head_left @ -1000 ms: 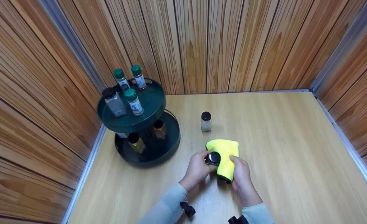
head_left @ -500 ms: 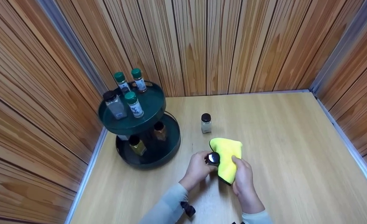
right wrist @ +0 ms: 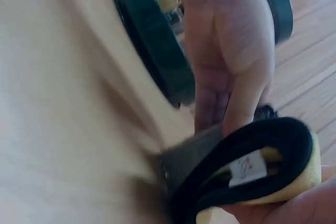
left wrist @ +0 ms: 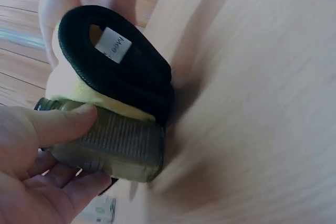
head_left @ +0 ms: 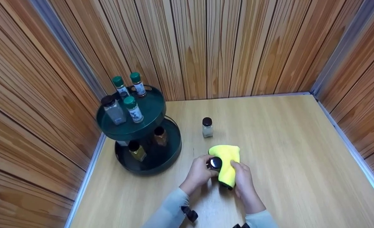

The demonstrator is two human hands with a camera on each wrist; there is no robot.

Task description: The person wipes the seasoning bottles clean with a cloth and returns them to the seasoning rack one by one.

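My left hand (head_left: 198, 174) grips a glass spice jar (left wrist: 123, 142) with a black cap (head_left: 216, 163), thumb on one side and fingers on the other. Fine print covers the jar's side in the left wrist view. In my right hand (head_left: 245, 182) is a folded yellow cloth (head_left: 227, 155) with black edging, held against the jar's side. A white tag (left wrist: 113, 44) shows inside the cloth's fold. Both hands are low over the wooden table. The cloth hides part of the jar in the right wrist view.
Left of the hands stands a dark green two-tier round rack (head_left: 152, 109) with several spice jars on both tiers. A black-capped jar (head_left: 207, 128) stands upright on the table (head_left: 278, 142) beyond the cloth. Wood-panelled walls (head_left: 193, 47) enclose the table's back and sides.
My right hand has shifted the cloth rightward along the jar, then back left. The left hand keeps its grip on the jar nearly in place. The head view has shifted slightly.
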